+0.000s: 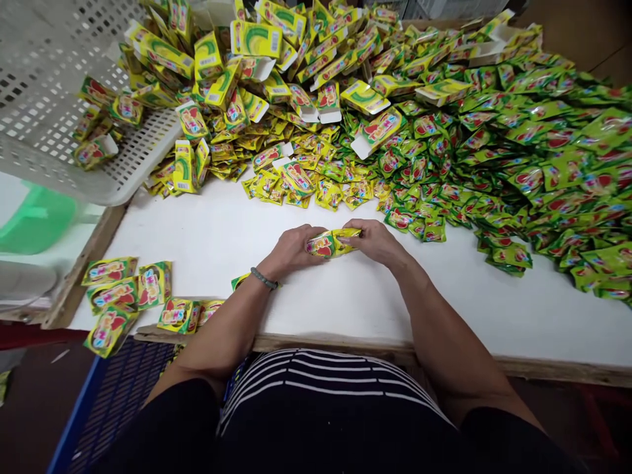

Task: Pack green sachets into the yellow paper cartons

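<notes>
Above the white tabletop (pixel 336 303), my left hand (pixel 291 249) is closed around a small yellow-green carton (pixel 320 246) with a red fruit picture. My right hand (pixel 379 242) pinches a yellow sachet (pixel 347 241) against the carton's right end. How far the sachet sits inside the carton, I cannot tell. Partly hidden under my left wrist lies another yellow-green pack (pixel 239 282). Beyond my hands are loose yellow sachets (pixel 328 194) and cartons with open flaps, one of them a tilted carton (pixel 379 131).
Heaped green sachets (pixel 557 164) cover the right side. Piled cartons (pixel 257 39) fill the back, beside a tipped white perforated basket (pixel 148 155). Several filled-looking cartons (pixel 112 294) lie at the front left, above a blue crate (pixel 111 388). A green container (pixel 39 217) stands left.
</notes>
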`<state>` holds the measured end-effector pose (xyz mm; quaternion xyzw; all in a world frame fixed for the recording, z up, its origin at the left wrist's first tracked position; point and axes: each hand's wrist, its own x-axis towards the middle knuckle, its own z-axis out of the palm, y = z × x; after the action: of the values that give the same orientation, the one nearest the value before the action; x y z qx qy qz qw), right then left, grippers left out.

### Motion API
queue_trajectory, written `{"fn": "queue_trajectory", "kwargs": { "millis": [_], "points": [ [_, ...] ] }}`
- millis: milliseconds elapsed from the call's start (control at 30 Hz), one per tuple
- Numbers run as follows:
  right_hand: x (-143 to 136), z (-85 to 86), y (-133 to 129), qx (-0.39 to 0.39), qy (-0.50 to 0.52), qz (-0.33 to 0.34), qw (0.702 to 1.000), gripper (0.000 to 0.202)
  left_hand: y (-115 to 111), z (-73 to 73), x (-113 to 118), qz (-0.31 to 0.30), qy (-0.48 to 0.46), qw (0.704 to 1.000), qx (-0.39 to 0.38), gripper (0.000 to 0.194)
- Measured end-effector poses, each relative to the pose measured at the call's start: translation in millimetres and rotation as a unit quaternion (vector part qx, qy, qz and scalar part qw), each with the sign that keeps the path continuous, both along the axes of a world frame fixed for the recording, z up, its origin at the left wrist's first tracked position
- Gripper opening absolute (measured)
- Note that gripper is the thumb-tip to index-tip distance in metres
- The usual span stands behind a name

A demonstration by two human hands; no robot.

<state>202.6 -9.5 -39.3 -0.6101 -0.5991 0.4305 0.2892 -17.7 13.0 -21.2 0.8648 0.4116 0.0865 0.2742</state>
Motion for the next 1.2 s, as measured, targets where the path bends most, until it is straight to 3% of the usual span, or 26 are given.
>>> {"fn": "queue_trajectory", "kwargs": {
  "millis": [167,300,433,500,600,667,733,867,1033,1200],
  "points": [
    [-8.1,-7.8,1.1,-0.023,0.057,-0.045,0.997,0.028,0.3,0.1,3.2,0.028,-0.004,0.999,-0.016,0.061],
    [-20.4,-13.1,2.1,0.018,0.115,-0.114,0.987,0.038,-0.9,1.2,7.5,0.069,-0.015,0.997,-0.043,0.061],
    [-23.9,-10.0,2.3,0.037,0.153,-0.159,0.975,0.042,-1.2,2.2,11.0,0.111,-0.096,0.977,-0.155,0.052],
    [-23.9,-5.3,1.6,0.038,0.175,-0.150,0.972,0.043,-1.5,2.9,11.8,0.134,-0.177,0.943,-0.248,0.052],
    [-24.0,2.2,-0.4,0.039,0.210,-0.122,0.969,0.039,-2.9,5.0,12.2,0.194,-0.292,0.862,-0.366,0.054],
    [-24.6,5.7,-2.6,0.056,0.222,-0.115,0.967,0.035,-4.5,6.4,12.7,0.229,-0.345,0.815,-0.405,0.053],
    [-26.1,7.9,-5.5,0.087,0.208,-0.121,0.967,0.032,-6.3,7.1,13.7,0.247,-0.380,0.790,-0.414,0.053],
    [-29.3,10.4,-11.0,0.102,0.156,-0.105,0.977,0.030,-10.2,7.3,16.6,0.250,-0.397,0.789,-0.397,0.052],
    [-20.6,14.9,-11.1,0.059,0.211,-0.080,0.972,0.053,-12.7,10.2,15.9,0.237,-0.406,0.778,-0.416,0.052],
    [-16.7,20.7,-10.7,0.027,0.235,-0.063,0.969,0.054,-12.2,12.2,11.7,0.194,-0.406,0.780,-0.435,0.048]
  ]
}}
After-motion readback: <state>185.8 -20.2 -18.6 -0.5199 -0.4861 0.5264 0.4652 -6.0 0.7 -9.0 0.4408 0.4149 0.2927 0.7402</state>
